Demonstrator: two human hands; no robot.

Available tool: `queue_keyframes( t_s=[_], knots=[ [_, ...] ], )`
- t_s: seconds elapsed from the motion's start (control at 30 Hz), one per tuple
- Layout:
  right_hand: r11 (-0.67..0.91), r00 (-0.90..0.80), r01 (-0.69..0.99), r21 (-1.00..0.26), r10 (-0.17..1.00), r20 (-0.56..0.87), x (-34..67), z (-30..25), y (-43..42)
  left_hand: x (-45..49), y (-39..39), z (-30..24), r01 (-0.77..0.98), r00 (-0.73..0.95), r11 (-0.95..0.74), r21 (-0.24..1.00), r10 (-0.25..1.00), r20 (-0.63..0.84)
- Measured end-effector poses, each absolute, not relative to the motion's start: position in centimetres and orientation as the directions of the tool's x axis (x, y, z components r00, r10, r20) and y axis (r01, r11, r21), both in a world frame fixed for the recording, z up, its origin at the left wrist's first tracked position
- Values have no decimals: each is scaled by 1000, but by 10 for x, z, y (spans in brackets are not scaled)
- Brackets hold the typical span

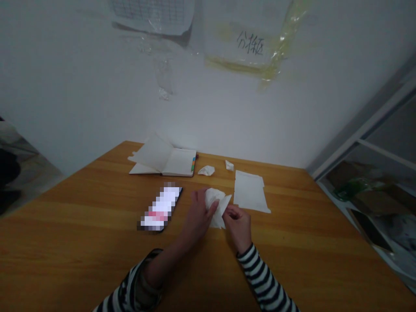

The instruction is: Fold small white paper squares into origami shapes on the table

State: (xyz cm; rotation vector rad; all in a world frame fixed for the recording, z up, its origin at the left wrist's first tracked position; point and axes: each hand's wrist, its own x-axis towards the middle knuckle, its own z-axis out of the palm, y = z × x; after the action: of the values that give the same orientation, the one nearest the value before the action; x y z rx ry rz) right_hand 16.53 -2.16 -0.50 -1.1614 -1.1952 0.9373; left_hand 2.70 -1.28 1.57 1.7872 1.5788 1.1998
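Note:
Between my hands is a crumpled white sheet of paper [215,195], creased and bent, just above the wooden table. My left hand [200,213] grips its left side, the thumb pressed over the front. At the paper's right edge, my right hand [238,223] is closed with the fingertips pinching it. Beyond the hands lie a crumpled piece of paper [206,170] and a smaller paper scrap [229,165]. A flat loose sheet [249,191] with uneven edges rests to the right.
An open notebook [178,162] with coloured tabs and a raised page stands at the table's back left. A phone [160,208] with a lit, blurred screen lies left of my hands. The wooden table [308,242] meets a white wall; a shelf [367,208] is at right.

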Motion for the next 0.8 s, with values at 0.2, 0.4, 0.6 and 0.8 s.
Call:
queue_keyframes(
  t_s=[0.2,0.4,0.6,0.8],
  knots=[
    [192,193,210,-959,953,234,160,-20,-21,39,-19,9,562,4,-221,797,964,265],
    [195,5,72,-978,981,196,170,-5,-22,31,-8,1,522,61,-284,805,953,297],
    [170,102,-221,-960,983,150,196,13,-16,2,50,45,582,152,-424,694,895,420],
    [120,162,-229,-966,983,84,206,1,-8,-16,182,115,741,401,-462,487,886,232]
  ],
)
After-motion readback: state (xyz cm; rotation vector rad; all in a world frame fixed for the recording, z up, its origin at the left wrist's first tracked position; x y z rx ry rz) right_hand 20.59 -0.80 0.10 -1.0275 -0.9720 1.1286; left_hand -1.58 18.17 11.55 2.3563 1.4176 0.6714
